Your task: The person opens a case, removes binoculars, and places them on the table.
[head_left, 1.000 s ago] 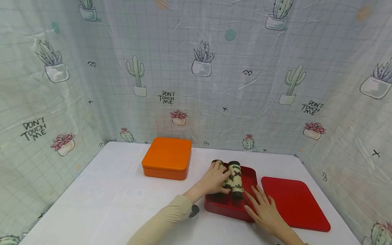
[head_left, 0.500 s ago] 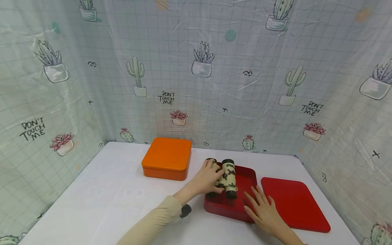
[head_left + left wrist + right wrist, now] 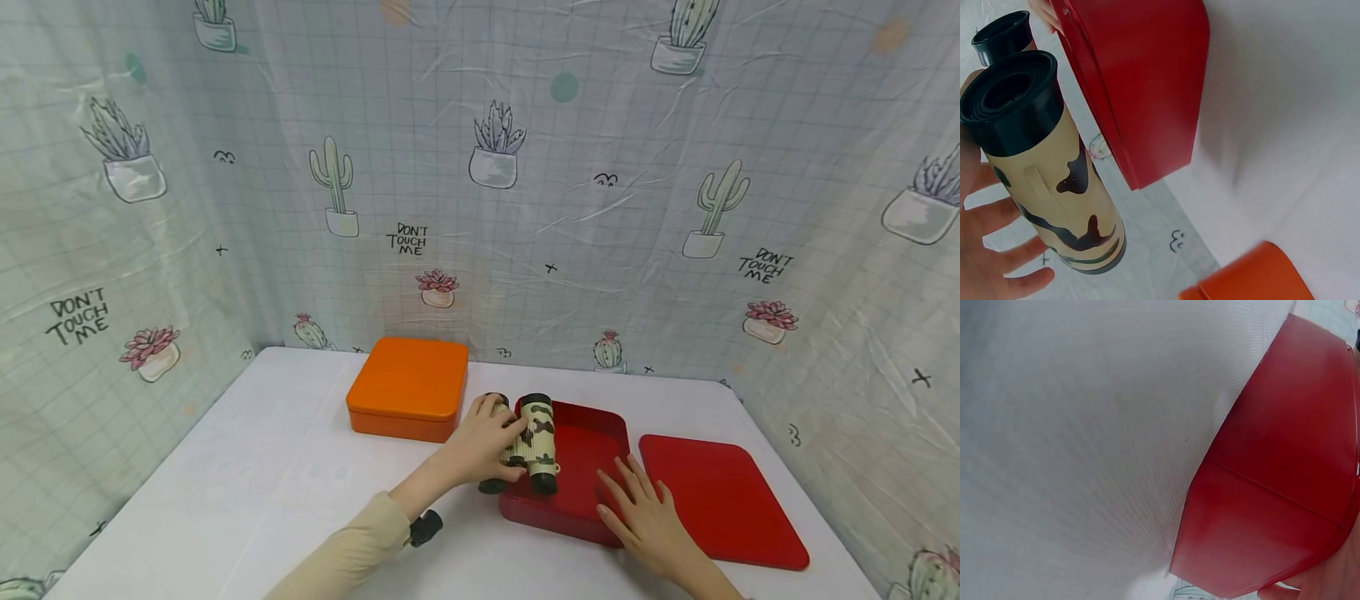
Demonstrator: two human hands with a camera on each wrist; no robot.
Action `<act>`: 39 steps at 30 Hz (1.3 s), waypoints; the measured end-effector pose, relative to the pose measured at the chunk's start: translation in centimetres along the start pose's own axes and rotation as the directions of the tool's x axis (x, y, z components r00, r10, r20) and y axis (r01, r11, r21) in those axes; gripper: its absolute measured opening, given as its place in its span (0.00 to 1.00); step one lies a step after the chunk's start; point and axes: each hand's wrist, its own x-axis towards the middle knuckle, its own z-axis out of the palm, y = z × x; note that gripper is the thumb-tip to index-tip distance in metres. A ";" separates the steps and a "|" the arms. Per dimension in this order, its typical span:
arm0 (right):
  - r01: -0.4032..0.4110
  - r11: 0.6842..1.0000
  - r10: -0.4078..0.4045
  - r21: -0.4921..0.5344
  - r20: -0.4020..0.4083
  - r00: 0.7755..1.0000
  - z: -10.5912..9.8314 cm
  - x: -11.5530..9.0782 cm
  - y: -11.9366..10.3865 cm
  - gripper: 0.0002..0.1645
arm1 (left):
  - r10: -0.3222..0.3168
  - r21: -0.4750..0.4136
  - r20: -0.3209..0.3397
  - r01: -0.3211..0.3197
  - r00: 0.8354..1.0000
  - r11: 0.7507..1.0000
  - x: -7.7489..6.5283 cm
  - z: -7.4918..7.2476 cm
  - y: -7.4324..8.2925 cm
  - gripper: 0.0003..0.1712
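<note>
My left hand [image 3: 480, 442] grips a pair of camouflage binoculars [image 3: 538, 437] from above, at the left edge of an uncovered red box [image 3: 562, 523]. In the left wrist view the binoculars [image 3: 1060, 181] show a black eyepiece end and tan barrel, raised beside the red box [image 3: 1141, 81], with fingers behind them. My right hand [image 3: 645, 521] rests at the box's right front rim, its fingers spread and nearly straight. The right wrist view shows the box's outer wall [image 3: 1272, 469] with part of that hand at the lower right corner.
A flat red lid [image 3: 723, 500] lies on the white table [image 3: 247, 500] to the right of the box. A closed orange box [image 3: 408, 379] stands at the back left, near the left hand. A patterned curtain [image 3: 420, 167] encloses the table's back and sides.
My left hand has carried the binoculars leftward, from over the middle of the red box to its left edge. More of the box's inside now shows. The right hand has stayed put.
</note>
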 end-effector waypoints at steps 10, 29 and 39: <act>0.024 1.000 -0.024 0.012 -0.023 0.999 0.1 0.0 0.0 0.35 | -0.011 -0.014 -0.033 0.010 0.999 1.000 -2.4 0.0 -0.8 0.37; 0.024 1.000 -0.024 0.008 -0.009 1.000 0.1 -0.1 0.1 0.36 | -0.032 -0.044 -0.039 0.030 0.999 0.999 -5.5 0.7 -2.3 0.37; 0.024 1.000 -0.024 0.010 -0.010 1.000 0.0 -0.2 0.1 0.36 | -0.028 -0.041 -0.035 0.026 0.999 0.999 -6.5 0.6 -2.6 0.37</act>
